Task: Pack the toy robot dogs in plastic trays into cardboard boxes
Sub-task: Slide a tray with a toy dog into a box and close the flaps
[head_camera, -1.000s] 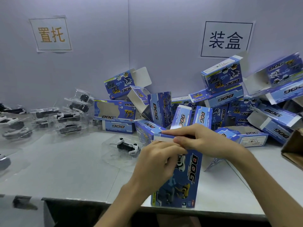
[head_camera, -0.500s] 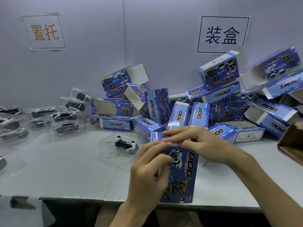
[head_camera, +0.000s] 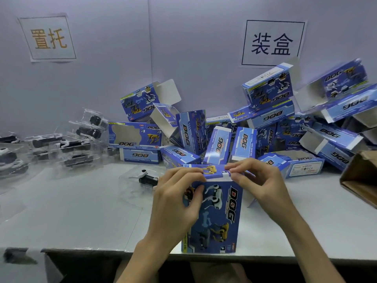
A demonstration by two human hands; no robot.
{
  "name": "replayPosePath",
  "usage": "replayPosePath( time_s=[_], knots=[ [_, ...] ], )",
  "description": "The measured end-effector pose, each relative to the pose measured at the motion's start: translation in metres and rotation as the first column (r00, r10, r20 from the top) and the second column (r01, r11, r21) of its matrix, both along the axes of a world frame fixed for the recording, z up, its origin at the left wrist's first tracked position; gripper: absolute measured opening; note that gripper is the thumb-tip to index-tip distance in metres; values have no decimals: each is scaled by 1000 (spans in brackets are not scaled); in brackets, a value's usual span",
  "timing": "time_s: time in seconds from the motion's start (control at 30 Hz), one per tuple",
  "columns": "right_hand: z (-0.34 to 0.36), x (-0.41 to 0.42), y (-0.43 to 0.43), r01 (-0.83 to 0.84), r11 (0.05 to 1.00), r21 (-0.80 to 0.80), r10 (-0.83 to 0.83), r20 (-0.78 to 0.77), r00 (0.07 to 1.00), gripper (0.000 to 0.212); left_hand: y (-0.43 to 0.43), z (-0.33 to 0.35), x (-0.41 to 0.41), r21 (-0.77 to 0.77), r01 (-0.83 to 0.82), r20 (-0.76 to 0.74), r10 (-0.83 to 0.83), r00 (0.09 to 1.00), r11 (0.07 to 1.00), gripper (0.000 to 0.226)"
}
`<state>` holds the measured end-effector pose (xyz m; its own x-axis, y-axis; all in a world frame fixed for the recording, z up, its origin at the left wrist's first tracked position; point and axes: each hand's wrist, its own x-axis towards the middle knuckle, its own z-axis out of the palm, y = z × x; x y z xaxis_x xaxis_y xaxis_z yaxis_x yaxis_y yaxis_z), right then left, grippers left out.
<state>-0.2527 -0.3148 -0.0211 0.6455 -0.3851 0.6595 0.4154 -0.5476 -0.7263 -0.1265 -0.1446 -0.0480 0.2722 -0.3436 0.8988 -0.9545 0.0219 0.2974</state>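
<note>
I read 置托 in orange on the left paper sign (head_camera: 49,38), 装盒 in black on the right paper sign (head_camera: 272,43), DOG down the upright blue box (head_camera: 220,217) before me, DOG again across the piled boxes (head_camera: 243,142), some upside down

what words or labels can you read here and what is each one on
"置托": orange characters on the left paper sign on the wall.
"装盒": black characters on the right paper sign on the wall.
"DOG": printed sideways on the front box.
"DOG": on most of the pile of boxes, often sideways or upside down.
The small print on the boxes is too small to read.
</note>
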Motion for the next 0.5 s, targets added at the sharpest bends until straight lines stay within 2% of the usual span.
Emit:
replayPosePath(
  time_s=[0.1, 0.2, 0.3, 0.4, 0.5],
  knots=[
    [2, 3, 3, 31, 999, 27, -31, -12, 999, 12, 2, 4, 2, 30, 87, -93, -84, 992, 996, 16],
    [9, 6, 4, 54, 996, 72, -49, -63, 997, 15, 3, 7, 6, 71, 122, -122, -113, 986, 990, 23],
    [12, 5, 4, 51, 998, 48, -46, -95, 994, 16, 3, 10, 9, 87, 124, -120, -114, 986, 988, 22],
    [3, -1, 5, 22, 999, 41, -19, -57, 998, 20, 3, 11, 9, 97, 110, -122, -98, 988, 989, 20],
    [-2, -5, 6, 20, 999, 36, -17, -64, 998, 23, -1, 12, -2, 127, 59, -40, -55, 998, 990, 11]
  ],
)
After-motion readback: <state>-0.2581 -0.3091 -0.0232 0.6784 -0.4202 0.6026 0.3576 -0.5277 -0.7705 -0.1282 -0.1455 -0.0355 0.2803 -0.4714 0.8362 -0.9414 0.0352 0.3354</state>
